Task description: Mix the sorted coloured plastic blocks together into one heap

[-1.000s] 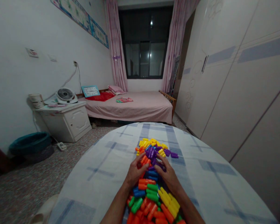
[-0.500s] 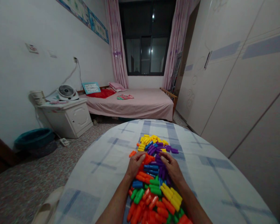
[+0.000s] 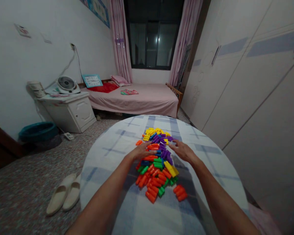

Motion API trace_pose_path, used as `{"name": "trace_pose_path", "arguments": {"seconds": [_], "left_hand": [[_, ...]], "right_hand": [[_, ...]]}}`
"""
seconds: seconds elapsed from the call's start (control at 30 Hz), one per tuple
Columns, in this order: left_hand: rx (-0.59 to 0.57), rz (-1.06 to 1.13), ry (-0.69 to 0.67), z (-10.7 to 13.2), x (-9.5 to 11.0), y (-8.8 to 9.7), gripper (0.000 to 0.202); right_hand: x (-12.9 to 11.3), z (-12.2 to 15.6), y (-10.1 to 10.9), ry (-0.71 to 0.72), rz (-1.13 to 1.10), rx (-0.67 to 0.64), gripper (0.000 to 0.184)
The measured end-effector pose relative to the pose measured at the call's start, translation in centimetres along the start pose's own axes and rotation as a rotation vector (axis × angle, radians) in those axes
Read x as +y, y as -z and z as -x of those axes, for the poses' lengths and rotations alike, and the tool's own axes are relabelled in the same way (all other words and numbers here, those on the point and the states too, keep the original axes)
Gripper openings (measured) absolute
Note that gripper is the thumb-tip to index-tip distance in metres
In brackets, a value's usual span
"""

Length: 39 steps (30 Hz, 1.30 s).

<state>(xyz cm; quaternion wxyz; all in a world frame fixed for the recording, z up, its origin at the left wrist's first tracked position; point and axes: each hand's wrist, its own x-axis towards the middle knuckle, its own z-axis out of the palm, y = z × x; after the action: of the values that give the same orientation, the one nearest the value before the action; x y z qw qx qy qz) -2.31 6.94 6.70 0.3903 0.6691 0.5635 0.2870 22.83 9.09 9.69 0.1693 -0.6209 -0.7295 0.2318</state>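
Observation:
A long heap of bullet-shaped plastic toy pieces runs down the round table. At its far end lie yellow pieces (image 3: 154,132), with purple pieces (image 3: 165,153) nearer along the right side. Red-orange pieces (image 3: 149,178) fill the near end, mixed with green pieces (image 3: 158,163); a yellow block (image 3: 171,168) rests on the right. My left hand (image 3: 140,151) is open over the heap's left side, fingers stretched across red and blue pieces. My right hand (image 3: 182,150) is open at the right edge beside the purple pieces, fingertips close to them. Neither hand holds a piece.
A checked cloth covers the table (image 3: 105,169). Beyond it stands a bed (image 3: 147,101); a white cabinet (image 3: 80,114) with a fan (image 3: 67,85) is left. Slippers (image 3: 61,194) and a teal bin (image 3: 39,131) are on the floor. A wardrobe (image 3: 225,85) lines the right.
The view has tilted down and shows more of the near table. Both hands have opened, their fingers spreading, and my right hand has moved outward from the purple pieces.

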Motion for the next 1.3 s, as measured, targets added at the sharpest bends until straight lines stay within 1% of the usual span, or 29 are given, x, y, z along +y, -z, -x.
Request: {"name": "trace_pose_path", "arguments": {"seconds": [0.03, 0.07, 0.13, 0.2, 0.27, 0.33, 0.4, 0.43, 0.5, 0.6, 0.63, 0.7, 0.8, 0.87, 0.9, 0.97, 1.03, 1.07, 1.17, 1.23, 1.3], "left_hand": [[-0.018, -0.023, -0.007, 1.1, -0.1, 0.1, 0.089], [-0.032, -0.026, -0.015, 2.3, -0.2, 0.0, 0.093], [-0.015, 0.006, -0.041, 4.5, -0.8, -0.8, 0.098], [0.053, 0.019, -0.024, 5.9, -1.5, -2.1, 0.105], [0.11, 0.014, -0.011, 6.4, -2.0, -3.7, 0.107], [0.18, 0.026, -0.005, 5.9, -2.2, -5.0, 0.1], [0.262, 0.062, 0.001, 4.9, -2.4, -5.8, 0.087], [0.303, 0.089, -0.001, 4.3, -2.4, -6.0, 0.078], [0.373, 0.155, -0.014, 3.0, -2.1, -6.0, 0.061], [0.416, 0.27, -0.066, 1.3, -0.9, -5.8, 0.041], [0.407, 0.312, -0.096, 0.8, -0.3, -5.7, 0.037], [0.377, 0.377, -0.176, 0.1, 1.0, -5.4, 0.033], [0.331, 0.246, -0.289, 0.4, 2.2, -4.6, 0.032], [0.246, 0.106, -0.337, 1.7, 2.0, -3.8, 0.033], [0.176, 0.03, -0.358, 2.7, 1.6, -3.3, 0.038], [0.042, -0.133, -0.372, 4.9, 0.3, -2.5, 0.063], [-0.027, -0.242, -0.362, 7.2, -1.3, -1.8, 0.092], [-0.05, -0.289, -0.37, 8.2, -2.0, -1.6, 0.102], [-0.076, -0.358, -0.4, 10.3, -3.8, -1.6, 0.111], [-0.072, -0.385, -0.407, 10.9, -4.5, -2.2, 0.114], [-0.063, -0.412, -0.41, 11.0, -4.7, -3.1, 0.113]], "right_hand": [[0.7, 1.2, -0.4, -0.04, 0.041, -0.039, 0.062], [1.4, 2.3, -1.0, -0.05, 0.058, -0.047, 0.06], [2.4, 4.3, -2.7, 0.09, 0.036, -0.041, 0.046], [2.6, 5.5, -4.6, 0.11, 0.017, -0.01, 0.042], [1.9, 5.8, -6.4, 0.035, -0.077, 0.049, 0.043], [0.8, 5.2, -7.7, -0.041, -0.138, 0.087, 0.051], [-0.2, 4.2, -8.5, -0.132, -0.208, 0.122, 0.062], [-0.5, 3.8, -8.7, -0.168, -0.28, 0.137, 0.066], [-1.1, 2.9, -8.9, -0.2, -0.507, 0.148, 0.069], [-2.2, 2.1, -8.4, -0.132, -0.867, 0.108, 0.065], [-2.7, 1.8, -8.1, -0.091, -0.94, 0.095, 0.064], [-3.7, 1.6, -7.2, -0.011, -1.005, 0.102, 0.064], [-4.3, 1.9, -5.5, 0.084, -0.932, 0.11, 0.064], [-3.6, 3.0, -4.7, 0.147, -0.804, 0.069, 0.064], [-2.8, 3.8, -4.4, 0.184, -0.721, 0.047, 0.064], [-0.8, 5.9, -4.4, 0.251, -0.523, 0.012, 0.07], [1.4, 8.2, -4.9, 0.316, -0.363, -0.06, 0.081], [2.3, 9.3, -5.4, 0.35, -0.298, -0.083, 0.088], [3.8, 11.6, -7.0, 0.395, -0.134, -0.106, 0.102], [3.7, 12.1, -7.9, 0.436, -0.06, -0.077, 0.107], [3.1, 12.1, -8.5, 0.487, -0.014, -0.033, 0.106]]}}
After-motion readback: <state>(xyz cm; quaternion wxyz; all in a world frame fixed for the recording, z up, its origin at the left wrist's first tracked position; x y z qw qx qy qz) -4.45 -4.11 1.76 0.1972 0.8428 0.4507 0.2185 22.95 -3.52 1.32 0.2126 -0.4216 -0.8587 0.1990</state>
